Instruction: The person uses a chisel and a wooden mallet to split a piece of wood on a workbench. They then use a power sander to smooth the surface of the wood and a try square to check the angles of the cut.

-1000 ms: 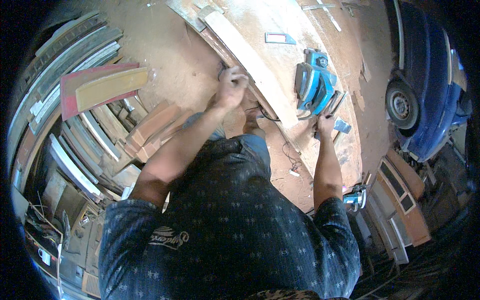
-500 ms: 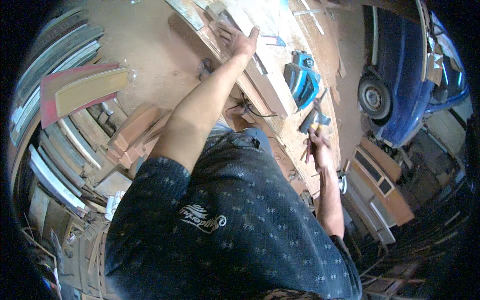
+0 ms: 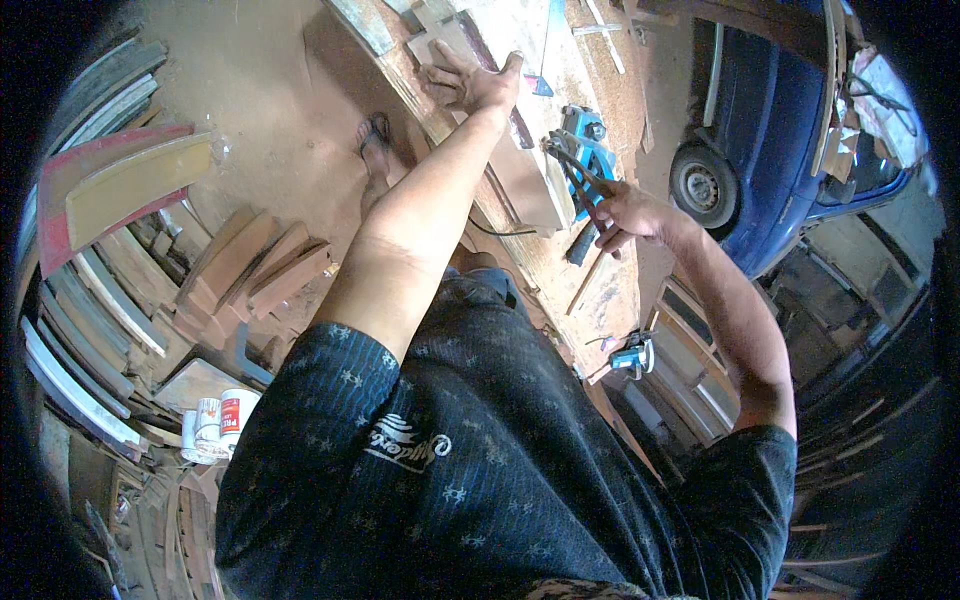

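My left hand (image 3: 472, 88) lies with spread fingers on a long wooden beam (image 3: 535, 190) with dark slots cut in its face. Out over the workbench (image 3: 610, 300), my right hand (image 3: 632, 215) is closed round a pair of metal pincers (image 3: 580, 172). Their jaw end points left, toward the beam, in front of a blue power planer (image 3: 588, 128). A dark handle-like piece (image 3: 580, 243) lies just below my right hand, its other end hidden. Beside it rests a thin wooden stick (image 3: 585, 285).
Another blue power tool (image 3: 632, 355) sits at the bench's near right edge. To the right stands a blue vehicle (image 3: 775, 130). Stacked curved boards (image 3: 100, 310), wooden blocks (image 3: 250, 265) and white cans (image 3: 225, 420) are on the left. A sandalled foot (image 3: 375, 145) shows beyond my left arm.
My right hand has moved up and left from the bench's right side, and the pincers now show plainly in it. The left hand stays on the beam. The view has shifted somewhat.
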`<state>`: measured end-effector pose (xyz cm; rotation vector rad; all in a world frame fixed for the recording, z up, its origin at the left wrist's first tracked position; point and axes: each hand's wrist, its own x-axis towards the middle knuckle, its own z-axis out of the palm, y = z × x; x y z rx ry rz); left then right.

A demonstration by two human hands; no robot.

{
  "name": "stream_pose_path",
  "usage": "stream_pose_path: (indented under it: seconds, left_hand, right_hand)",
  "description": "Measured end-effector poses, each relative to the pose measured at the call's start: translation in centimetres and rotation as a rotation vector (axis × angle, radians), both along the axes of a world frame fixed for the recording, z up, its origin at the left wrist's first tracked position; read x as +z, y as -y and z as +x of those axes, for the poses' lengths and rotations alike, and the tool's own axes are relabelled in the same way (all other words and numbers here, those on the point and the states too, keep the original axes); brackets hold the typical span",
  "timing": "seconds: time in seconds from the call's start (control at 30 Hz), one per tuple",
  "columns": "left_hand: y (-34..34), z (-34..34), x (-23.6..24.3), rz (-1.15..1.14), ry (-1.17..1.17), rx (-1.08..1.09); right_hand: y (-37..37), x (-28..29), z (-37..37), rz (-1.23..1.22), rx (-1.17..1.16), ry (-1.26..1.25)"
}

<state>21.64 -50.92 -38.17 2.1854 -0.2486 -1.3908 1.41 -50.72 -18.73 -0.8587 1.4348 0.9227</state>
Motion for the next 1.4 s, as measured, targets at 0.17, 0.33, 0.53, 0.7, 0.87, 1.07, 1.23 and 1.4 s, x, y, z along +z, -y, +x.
stream_pose_path:
  seconds: [0.17,0.33,0.53,0.7,0.87,1.07,1.23,1.4]
  left_hand:
    - [-0.5,0.1,-0.7,-0.075,-0.008,0.009]
    - [-0.4,-0.5,-1.7,-0.071,0.0,-0.001]
    - [-0.2,-0.4,-0.7,-0.056,0.021,-0.007]
    - [0.2,-0.3,-1.3,-0.022,0.054,-0.021]
    - [0.7,-1.2,-2.4,-0.021,0.086,-0.023]
    - [-0.7,-0.2,-2.4,-0.09,0.157,0.0]
    - [-4.5,1.0,-4.0,-0.365,0.077,0.011]
    - [-6.0,3.3,-4.4,-0.556,0.013,0.008]
  right_hand:
    - [1.7,-0.5,2.6,0.028,0.105,-0.081]
    - [3.7,-0.8,6.3,0.21,0.301,-0.278]
    - [4.9,-1.0,11.0,0.257,0.411,-0.297]
    - [4.6,-3.0,10.9,0.355,0.516,-0.307]
    - [1.8,-4.3,7.3,0.089,0.4,-0.233]
    - [0.1,-1.0,7.8,-0.154,0.279,-0.144]
    - [-4.1,-4.1,1.6,-0.735,0.203,-0.139]
    - [-4.2,-11.0,-1.8,-1.01,0.116,-0.216]
